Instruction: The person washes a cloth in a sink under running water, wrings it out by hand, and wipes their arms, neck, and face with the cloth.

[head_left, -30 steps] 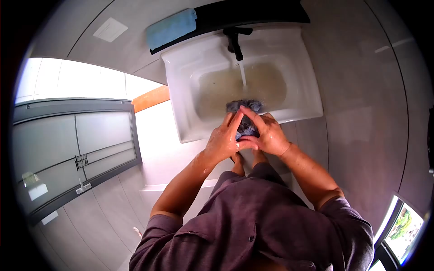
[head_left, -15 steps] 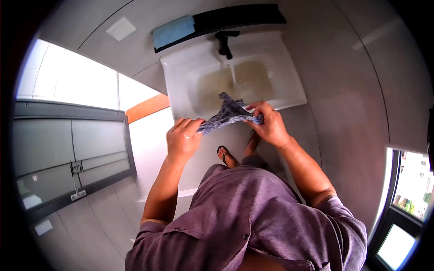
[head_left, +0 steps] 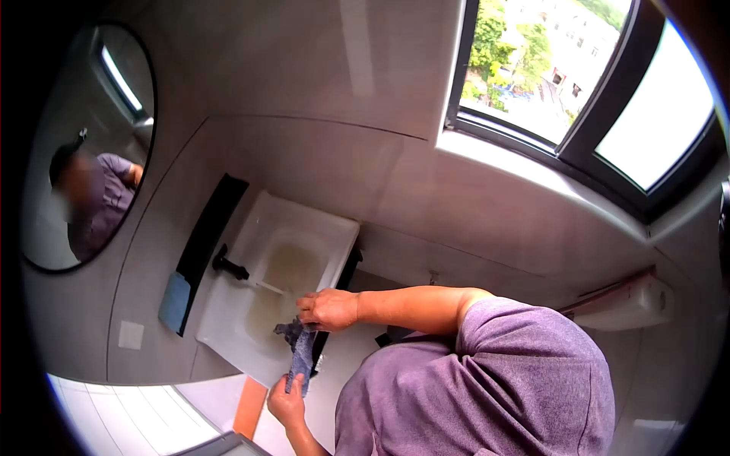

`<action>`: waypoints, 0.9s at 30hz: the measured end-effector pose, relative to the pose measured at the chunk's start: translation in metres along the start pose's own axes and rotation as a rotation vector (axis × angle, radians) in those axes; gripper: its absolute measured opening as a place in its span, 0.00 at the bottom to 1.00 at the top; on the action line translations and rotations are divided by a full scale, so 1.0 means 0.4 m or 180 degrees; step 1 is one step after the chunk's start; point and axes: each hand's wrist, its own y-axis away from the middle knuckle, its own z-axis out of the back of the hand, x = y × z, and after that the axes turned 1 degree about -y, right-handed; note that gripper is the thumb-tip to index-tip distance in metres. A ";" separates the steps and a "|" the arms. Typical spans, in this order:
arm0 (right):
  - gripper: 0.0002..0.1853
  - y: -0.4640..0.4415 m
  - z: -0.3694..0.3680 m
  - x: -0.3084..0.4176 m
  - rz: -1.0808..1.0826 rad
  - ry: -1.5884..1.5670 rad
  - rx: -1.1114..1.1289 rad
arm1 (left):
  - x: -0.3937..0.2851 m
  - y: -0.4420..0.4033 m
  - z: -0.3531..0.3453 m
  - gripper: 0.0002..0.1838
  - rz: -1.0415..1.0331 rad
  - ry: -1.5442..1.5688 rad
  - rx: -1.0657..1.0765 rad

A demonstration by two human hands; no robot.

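A wet grey-blue cloth (head_left: pixel 302 356) is stretched between my hands at the front edge of the white sink (head_left: pixel 225 310). My left hand (head_left: pixel 286 403) is closed on its lower end, with the thumb lying along the fabric. The upper end is in my right hand (head_left: pixel 331 310), its fingers curled round it and partly hidden. A dark bunched part of the cloth hangs over the basin. From the black faucet (head_left: pixel 230 266) a thin stream of water runs into cloudy, brownish water (head_left: pixel 293 267).
Behind the sink runs a black shelf (head_left: pixel 214 220) with a light blue cloth (head_left: pixel 175 302) on one end. A round mirror (head_left: pixel 95 144) on the wall reflects a person. At the upper right is a window (head_left: pixel 547 83), and a white tank (head_left: pixel 627 304) stands at the right.
The view has swung round toward the window, bringing the mirror and white tank into sight. Both hands still hold the cloth by its ends beside the sink, and the water still runs.
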 end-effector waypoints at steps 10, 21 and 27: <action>0.14 0.043 0.089 -0.071 -0.0284 0.0320 0.0101 | -0.052 -0.005 0.037 0.29 -0.0063 0.0298 0.0577; 0.12 0.003 0.155 -0.156 -0.0029 0.0498 0.0201 | -0.017 0.006 0.007 0.18 -0.0068 0.0285 -0.0279; 0.11 -0.021 0.148 -0.168 -0.0238 0.0404 0.0361 | 0.038 -0.008 -0.021 0.16 0.0152 0.0921 -0.0626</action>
